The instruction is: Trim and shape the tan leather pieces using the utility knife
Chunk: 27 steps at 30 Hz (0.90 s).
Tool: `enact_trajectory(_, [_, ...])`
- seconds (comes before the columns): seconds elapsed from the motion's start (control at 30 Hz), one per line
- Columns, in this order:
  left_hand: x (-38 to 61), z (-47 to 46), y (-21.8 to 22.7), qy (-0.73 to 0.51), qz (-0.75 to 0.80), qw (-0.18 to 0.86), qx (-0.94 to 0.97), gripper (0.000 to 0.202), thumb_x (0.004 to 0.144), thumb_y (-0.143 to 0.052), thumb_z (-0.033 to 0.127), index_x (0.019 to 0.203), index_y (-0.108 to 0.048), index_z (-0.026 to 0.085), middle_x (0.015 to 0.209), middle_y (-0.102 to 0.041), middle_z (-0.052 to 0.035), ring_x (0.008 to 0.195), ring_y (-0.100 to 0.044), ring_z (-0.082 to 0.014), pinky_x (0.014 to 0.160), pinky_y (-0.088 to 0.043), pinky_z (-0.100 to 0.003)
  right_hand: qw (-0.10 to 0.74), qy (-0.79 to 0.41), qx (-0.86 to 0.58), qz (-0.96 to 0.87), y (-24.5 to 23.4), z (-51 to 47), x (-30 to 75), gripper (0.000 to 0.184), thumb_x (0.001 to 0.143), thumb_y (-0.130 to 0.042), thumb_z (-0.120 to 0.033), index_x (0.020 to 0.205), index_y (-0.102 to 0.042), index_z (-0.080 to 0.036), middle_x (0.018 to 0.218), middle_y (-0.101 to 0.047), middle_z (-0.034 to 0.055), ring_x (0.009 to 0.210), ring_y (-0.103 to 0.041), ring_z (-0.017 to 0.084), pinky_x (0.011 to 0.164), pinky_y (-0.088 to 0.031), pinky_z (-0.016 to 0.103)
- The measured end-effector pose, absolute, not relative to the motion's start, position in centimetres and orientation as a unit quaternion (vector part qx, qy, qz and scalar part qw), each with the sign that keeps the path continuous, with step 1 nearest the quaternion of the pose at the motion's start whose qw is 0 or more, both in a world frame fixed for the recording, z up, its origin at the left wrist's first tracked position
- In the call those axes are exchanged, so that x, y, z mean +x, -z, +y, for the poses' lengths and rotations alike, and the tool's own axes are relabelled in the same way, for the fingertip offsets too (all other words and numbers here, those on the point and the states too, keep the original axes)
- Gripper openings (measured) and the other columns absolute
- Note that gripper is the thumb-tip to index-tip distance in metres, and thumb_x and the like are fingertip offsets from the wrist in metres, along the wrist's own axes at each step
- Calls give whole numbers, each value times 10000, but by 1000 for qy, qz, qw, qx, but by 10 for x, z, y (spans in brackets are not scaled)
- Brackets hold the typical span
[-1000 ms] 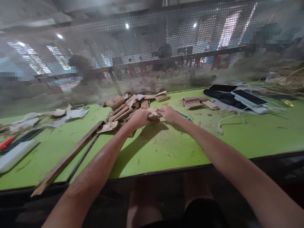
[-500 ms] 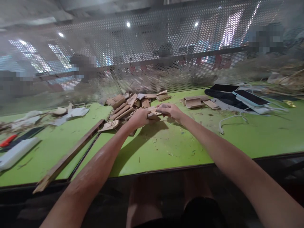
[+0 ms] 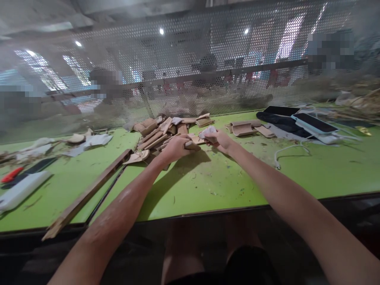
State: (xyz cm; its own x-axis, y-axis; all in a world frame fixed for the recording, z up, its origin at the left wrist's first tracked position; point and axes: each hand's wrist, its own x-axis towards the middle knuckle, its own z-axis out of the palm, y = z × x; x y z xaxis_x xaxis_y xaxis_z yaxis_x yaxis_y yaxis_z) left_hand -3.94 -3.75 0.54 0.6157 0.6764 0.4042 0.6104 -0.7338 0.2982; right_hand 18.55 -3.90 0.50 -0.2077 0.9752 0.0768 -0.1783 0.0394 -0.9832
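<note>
My left hand (image 3: pixel 175 148) is closed around a brown wooden-looking piece (image 3: pixel 192 146), whose end juts out to the right past the thumb. Close beside it, my right hand (image 3: pixel 221 141) pinches a small pale grey, folded-looking piece (image 3: pixel 208 133); its material is unclear. Behind and left of my left hand lies a pile of curved and flat tan wooden or bamboo-like pieces (image 3: pixel 151 138). One flat light piece (image 3: pixel 197 139) shows between my hands. Both hands are just above the green table (image 3: pixel 208 186).
A long wooden strip (image 3: pixel 89 192) slants over the front edge at left, near a white block (image 3: pixel 25 191) and a red-handled tool (image 3: pixel 12 174). More curved pieces (image 3: pixel 242 128), phones (image 3: pixel 314 122) and a white cable (image 3: pixel 292 147) lie right. Perforated mesh (image 3: pixel 178 71) stands behind, with people beyond.
My right hand has drawn slightly right, and the pale grey piece now shows plainly in its fingers. My left hand keeps its hold in nearly the same place.
</note>
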Motion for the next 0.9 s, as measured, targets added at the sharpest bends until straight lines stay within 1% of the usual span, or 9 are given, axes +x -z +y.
enact_trajectory(0.1, [-39,-37,-2,-264,346,29,900,231,802,-734,286,1020,-812,274,1304,-675,-68,1059,-680,-238,942,-532,-375,503,-575,-389,-514,-5,-40,185,73,755,-711,-142,726,-651,-170,701,-651,32,631,-541,140,615,-450,297])
enact_trajectory(0.27, [-37,-36,0,-248,327,25,911,271,826,-716,260,1084,-792,287,1418,-634,-42,1213,-644,-265,1034,-512,-406,496,-576,-389,-520,-5,-43,181,73,770,-724,-150,728,-666,-168,680,-641,22,622,-543,134,618,-465,291])
enact_trajectory(0.33, [-37,-35,-1,-251,316,30,914,276,848,-700,279,1112,-780,292,1399,-653,-28,1242,-634,-257,1052,-504,-398,491,-574,-395,-523,-4,-44,180,70,766,-728,-152,731,-669,-166,661,-626,11,610,-537,130,602,-456,284])
enact_trajectory(0.4, [-37,-35,-1,-255,306,45,916,261,877,-676,300,1117,-779,295,1333,-697,-17,1227,-646,-239,1049,-503,-374,491,-572,-399,-522,-2,-43,179,65,758,-726,-139,731,-671,-161,656,-622,7,602,-536,124,595,-446,277])
enact_trajectory(0.57, [-36,-40,-5,-250,321,75,910,244,890,-653,285,1089,-793,306,1118,-781,4,1007,-719,-204,931,-541,-327,506,-578,-386,-511,-1,-38,183,71,778,-682,-116,734,-663,-168,706,-670,26,637,-570,133,640,-482,287])
enact_trajectory(0.63, [-35,-40,-5,-250,326,74,909,242,881,-656,267,1073,-797,307,1092,-786,4,983,-722,-202,912,-545,-326,520,-586,-382,-489,-2,-35,185,68,792,-657,-112,761,-672,-170,734,-691,35,668,-598,145,664,-505,300])
enact_trajectory(0.73, [-35,-39,-4,-255,320,62,910,236,874,-674,263,1070,-796,310,1146,-775,-5,1042,-716,-213,945,-543,-350,536,-605,-366,-461,-2,-33,185,99,834,-619,-115,781,-687,-164,765,-709,49,702,-635,157,712,-542,320])
enact_trajectory(0.83, [-35,-35,0,-272,310,49,909,241,864,-706,276,1086,-787,319,1253,-740,-8,1181,-677,-230,1023,-527,-386,532,-612,-360,-461,-1,-31,181,147,890,-585,-144,790,-690,-171,795,-730,68,733,-664,174,765,-569,346])
enact_trajectory(0.9, [-36,-33,2,-281,300,46,910,250,863,-714,273,1101,-780,314,1311,-711,-14,1257,-640,-236,1074,-507,-409,525,-610,-368,-467,2,-30,179,175,928,-568,-188,795,-682,-183,784,-729,71,721,-665,182,755,-576,354])
